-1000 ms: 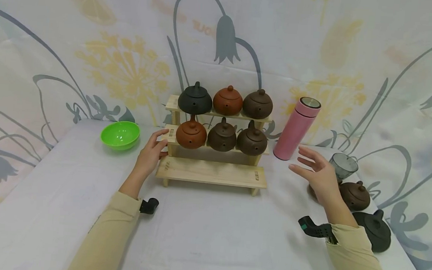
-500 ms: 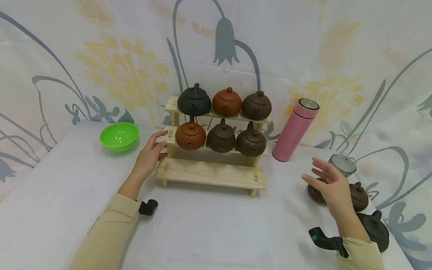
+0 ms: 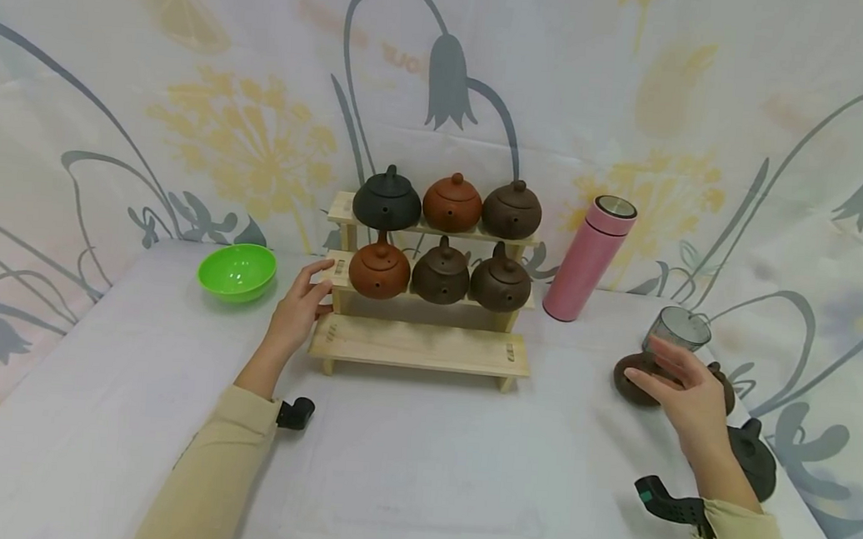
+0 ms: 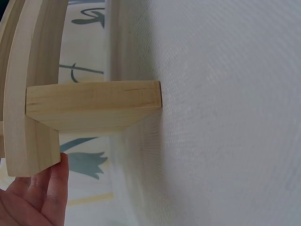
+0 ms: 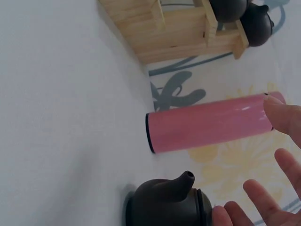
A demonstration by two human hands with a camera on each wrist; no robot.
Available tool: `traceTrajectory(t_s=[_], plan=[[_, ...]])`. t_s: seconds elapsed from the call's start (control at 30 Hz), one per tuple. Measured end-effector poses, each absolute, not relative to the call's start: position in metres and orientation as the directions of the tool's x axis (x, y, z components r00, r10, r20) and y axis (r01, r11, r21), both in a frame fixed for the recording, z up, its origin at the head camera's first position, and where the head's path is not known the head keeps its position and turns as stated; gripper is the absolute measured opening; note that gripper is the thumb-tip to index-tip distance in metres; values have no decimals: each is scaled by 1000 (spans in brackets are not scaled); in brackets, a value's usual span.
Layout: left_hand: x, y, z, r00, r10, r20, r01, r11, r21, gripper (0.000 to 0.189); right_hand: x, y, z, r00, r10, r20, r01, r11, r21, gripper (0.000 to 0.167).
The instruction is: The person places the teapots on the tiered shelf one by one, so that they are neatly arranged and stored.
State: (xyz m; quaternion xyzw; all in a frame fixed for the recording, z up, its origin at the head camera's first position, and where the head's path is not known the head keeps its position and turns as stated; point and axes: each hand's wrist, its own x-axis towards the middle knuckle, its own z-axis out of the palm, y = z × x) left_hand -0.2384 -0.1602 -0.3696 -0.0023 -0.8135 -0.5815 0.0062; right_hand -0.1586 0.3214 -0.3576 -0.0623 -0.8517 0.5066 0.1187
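Currently, three dark round clay teapots (image 3: 754, 464) stand at right, the right hand (image 3: 696, 405) spread wide over the leftmost teapot (image 3: 635, 395), whose spout (image 5: 181, 186) points up-right in the right wrist view. Mid-frame, the left hand (image 3: 295, 314) grips one pale wooden three-tier rack (image 3: 419, 345), long axis left-to-right, bearing six teapots (image 3: 441, 280).

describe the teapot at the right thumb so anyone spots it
Start at the wooden rack and go right, past the pink flask. By the right hand, near the clear cup, sits a dark brown teapot. Of the three off the rack, it sits leftmost.
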Motion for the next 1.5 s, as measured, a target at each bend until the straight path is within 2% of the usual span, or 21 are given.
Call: traceTrajectory(t_s=[0.3, 0.53, 0.67, 0.83, 1.13, 1.5], plan=[[-238, -160, -370, -1000, -2, 10, 8, 318, 948, 45, -158, 326, -363, -940, 310, 142, 50, 537, -842, 66], [-239, -161, -370, -1000, -3, 13, 11, 315, 949, 45, -165, 331, -368, -976, 217, 30, 110, 606, -788, 83], [-239, -161, -371, -1000, -2, 10, 9, 318, 948, 46, -170, 332, -373, -978, 210, 6, 134, 646, -751, 86], [-238, -161, -370, -1000, -3, 10, 8, 320, 947, 46, -172, 330, -376, -967, 253, 5, 160, 626, -763, 83], [-239, -161, -370, -1000, 3, 19, 19, 324, 946, 46, -173, 330, -378, -966, 258, -13, 169, 592, -788, 84], [-239, -161, -370, -1000, -4, 3, 2, 327, 945, 46, -180, 328, -386, -957, 279, -85, 216, 481, -850, 87]])
